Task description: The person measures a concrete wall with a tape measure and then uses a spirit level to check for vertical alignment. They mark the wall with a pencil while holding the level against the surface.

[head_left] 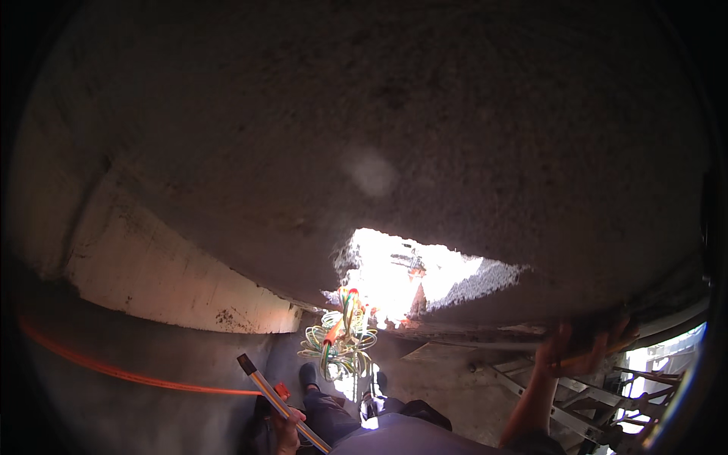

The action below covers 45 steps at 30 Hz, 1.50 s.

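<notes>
Left hand [288, 432] is gripping a long striped bar [267, 387], fingers curled around it; the bar is slanting up and to the left, its dark end sticking out past the grip. A small red piece [282, 390] is sitting just beside the bar, near the fingers. On the other side, the right hand [565, 353] is reaching up to the shadowed lower edge of a dark, rough surface [485, 182]; blur and shade are hiding its fingers, so I cannot tell how far it is opening or whether it is holding anything. Lower down, dark shoes [309, 374] are showing. Coiled green-and-yellow wires [337, 345] with orange bands are bunching between the hands, well apart from both. An orange line [136, 377] is running from the left toward the bar, and metal framework [584, 426] is standing at the right. Beyond the wires, glaring light is filling a ragged opening [425, 277], while a pale panel [174, 265] is stretching along the left.
</notes>
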Tool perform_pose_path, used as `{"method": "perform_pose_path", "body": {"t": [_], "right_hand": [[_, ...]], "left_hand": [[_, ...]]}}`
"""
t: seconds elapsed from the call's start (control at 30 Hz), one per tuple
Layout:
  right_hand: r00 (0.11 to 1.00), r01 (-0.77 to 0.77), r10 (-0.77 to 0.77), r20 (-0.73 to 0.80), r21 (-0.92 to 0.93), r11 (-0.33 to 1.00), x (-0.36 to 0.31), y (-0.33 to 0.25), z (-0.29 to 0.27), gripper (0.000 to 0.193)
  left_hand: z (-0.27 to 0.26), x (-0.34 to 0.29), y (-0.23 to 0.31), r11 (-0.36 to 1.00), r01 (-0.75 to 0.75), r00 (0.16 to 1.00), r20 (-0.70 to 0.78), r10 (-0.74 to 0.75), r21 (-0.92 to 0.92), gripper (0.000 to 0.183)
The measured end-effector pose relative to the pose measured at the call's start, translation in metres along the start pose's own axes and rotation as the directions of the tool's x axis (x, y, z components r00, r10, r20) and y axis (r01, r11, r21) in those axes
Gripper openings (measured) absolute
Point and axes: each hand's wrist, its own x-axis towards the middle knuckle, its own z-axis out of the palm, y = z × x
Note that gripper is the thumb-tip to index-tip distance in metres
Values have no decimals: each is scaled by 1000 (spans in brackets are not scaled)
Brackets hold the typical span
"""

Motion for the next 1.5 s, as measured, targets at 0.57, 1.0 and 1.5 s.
{"method": "perform_pose_path", "body": {"t": [0.57,1.0,1.5], "right_hand": [[998,11,-10,69,-24,1000,-10,4,-10,52],[997,-50,53,-51,61,997,-1,-5,-4,58],[987,101,-51,-150,349,932,95,-90,-56,49]], "left_hand": [[3,9,-20,988,64,996,-57,-73,-143,72],[6,16,-11,939,-32,999,1,34,-344,70],[82,45,356,557,-828,499,528,687,58,101]]}}
